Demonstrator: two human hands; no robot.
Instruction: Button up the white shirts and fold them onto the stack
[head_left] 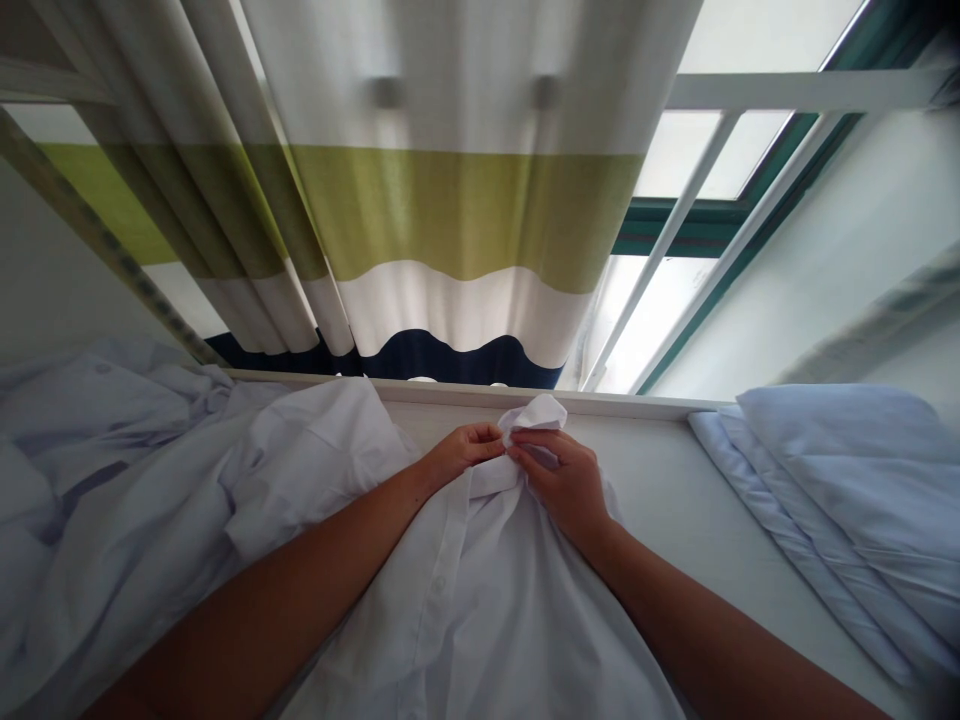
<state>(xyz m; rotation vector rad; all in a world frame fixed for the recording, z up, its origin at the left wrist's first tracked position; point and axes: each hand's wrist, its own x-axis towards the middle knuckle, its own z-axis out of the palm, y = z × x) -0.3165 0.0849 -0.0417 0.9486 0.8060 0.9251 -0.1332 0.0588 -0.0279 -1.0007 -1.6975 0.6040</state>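
One white shirt point(480, 600), laid flat on the bed surface point(675, 500), collar pinched by both the left hand point(459, 452) and right hand point(564, 482), fingertips meeting at the far rail point(600, 400); one heap of white garments point(112, 470) left, one folded stack point(832, 500) right, bare strip between.

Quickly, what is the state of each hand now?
Left hand: closed, pinching the shirt collar.
Right hand: closed, holding the same collar.
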